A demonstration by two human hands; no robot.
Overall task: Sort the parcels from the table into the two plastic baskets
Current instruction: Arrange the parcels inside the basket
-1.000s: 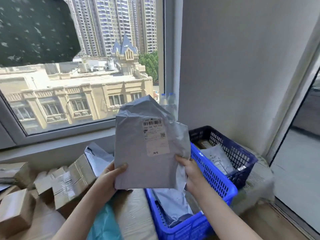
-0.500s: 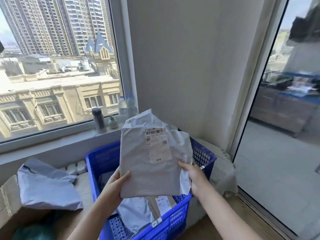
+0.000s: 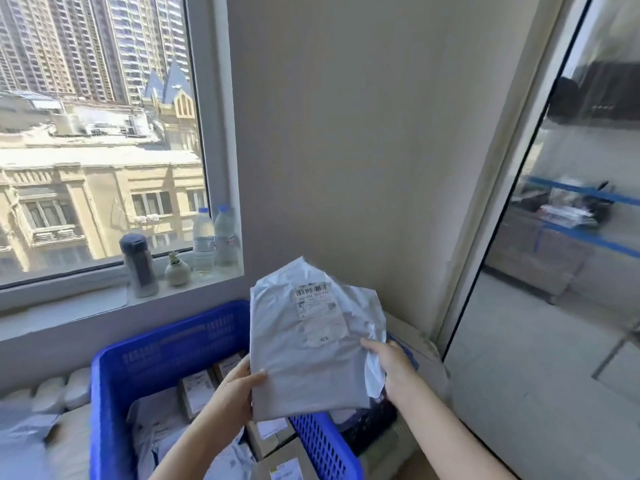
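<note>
Where pale wall meets window sill (image 3: 114, 299): both hands (image 3: 239, 386) clamped on grey parcel (image 3: 304, 355); blue basket (image 3: 166, 344) beneath.

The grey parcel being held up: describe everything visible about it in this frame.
The grey parcel is a soft plastic mailer bag, flat and wrinkled, its top flap crumpled. A white shipping label with a barcode sits on the upper front; the print is too blurred to read. It is held upright, tilted slightly, above the bright blue basket. The left hand grips its lower left edge, thumb on the front; the right hand grips the loose right edge.
</note>
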